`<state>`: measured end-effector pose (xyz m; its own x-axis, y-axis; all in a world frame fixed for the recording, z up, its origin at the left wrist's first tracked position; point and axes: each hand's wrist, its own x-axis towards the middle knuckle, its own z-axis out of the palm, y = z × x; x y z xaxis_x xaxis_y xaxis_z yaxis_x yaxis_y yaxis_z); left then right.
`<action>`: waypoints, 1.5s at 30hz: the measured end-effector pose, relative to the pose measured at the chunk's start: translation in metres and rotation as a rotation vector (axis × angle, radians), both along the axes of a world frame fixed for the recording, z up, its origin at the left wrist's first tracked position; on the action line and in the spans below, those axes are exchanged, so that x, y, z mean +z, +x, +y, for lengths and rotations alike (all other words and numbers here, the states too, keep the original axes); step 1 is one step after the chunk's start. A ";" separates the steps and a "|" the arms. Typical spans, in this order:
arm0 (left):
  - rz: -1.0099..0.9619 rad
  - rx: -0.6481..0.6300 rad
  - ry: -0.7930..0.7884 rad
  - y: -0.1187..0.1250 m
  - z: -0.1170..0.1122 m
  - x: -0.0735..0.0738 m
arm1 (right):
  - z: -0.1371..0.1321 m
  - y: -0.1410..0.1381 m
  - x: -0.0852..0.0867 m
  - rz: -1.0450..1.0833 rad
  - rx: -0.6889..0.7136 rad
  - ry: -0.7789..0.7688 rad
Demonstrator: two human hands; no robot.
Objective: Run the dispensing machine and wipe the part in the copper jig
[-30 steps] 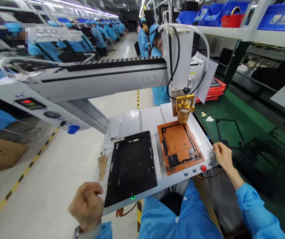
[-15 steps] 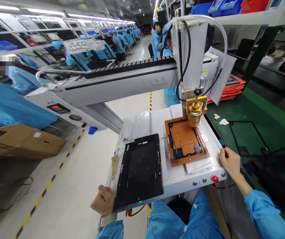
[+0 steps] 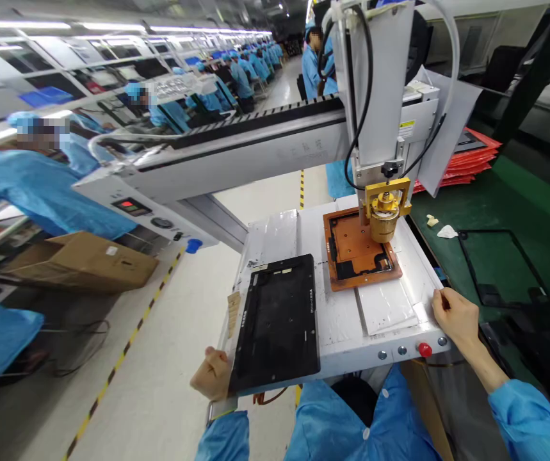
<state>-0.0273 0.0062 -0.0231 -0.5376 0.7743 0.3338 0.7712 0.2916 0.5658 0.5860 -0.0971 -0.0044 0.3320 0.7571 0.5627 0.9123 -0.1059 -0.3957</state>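
Note:
My left hand [image 3: 212,373] is closed in a fist at the front left corner of the white machine bed [image 3: 339,346], beside a black fixture plate [image 3: 282,326]. Curled shut as well, my right hand [image 3: 456,314] rests against the bed's right edge, near a red button [image 3: 424,349]. Neither fist shows anything in it. Farther back on the bed lies an orange fixture plate [image 3: 358,240] carrying a thin black frame [image 3: 340,253]. The brass-coloured head [image 3: 384,221] of the machine stands over the right side of that plate, hiding part of it.
A white gantry beam [image 3: 255,150] crosses above the bed. On the green bench [image 3: 486,205] at right are a black frame [image 3: 471,266], white scraps [image 3: 447,232] and stacked red sheets [image 3: 469,160]. A cardboard box [image 3: 87,262] stands at left, where co-workers in blue sit.
The orange plate has moved back along the bed, uncovering more of the white slab in front of it. Both hands stay closed at the bed's edges. The camera view has shifted.

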 end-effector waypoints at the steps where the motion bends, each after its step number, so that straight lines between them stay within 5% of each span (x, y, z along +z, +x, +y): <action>1: -0.010 0.009 0.008 -0.001 0.001 -0.002 | 0.000 0.001 -0.001 -0.019 0.010 0.023; 13: -0.062 -0.020 0.079 -0.005 0.002 -0.016 | 0.001 0.012 -0.009 -0.102 -0.006 0.028; 45: -0.078 0.009 0.092 -0.008 0.001 -0.016 | 0.001 0.009 -0.007 -0.041 -0.019 -0.034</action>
<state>-0.0352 0.0072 -0.0388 -0.5712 0.7375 0.3602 0.7215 0.2419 0.6488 0.5952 -0.0963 -0.0111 0.3238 0.7698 0.5500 0.9253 -0.1364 -0.3539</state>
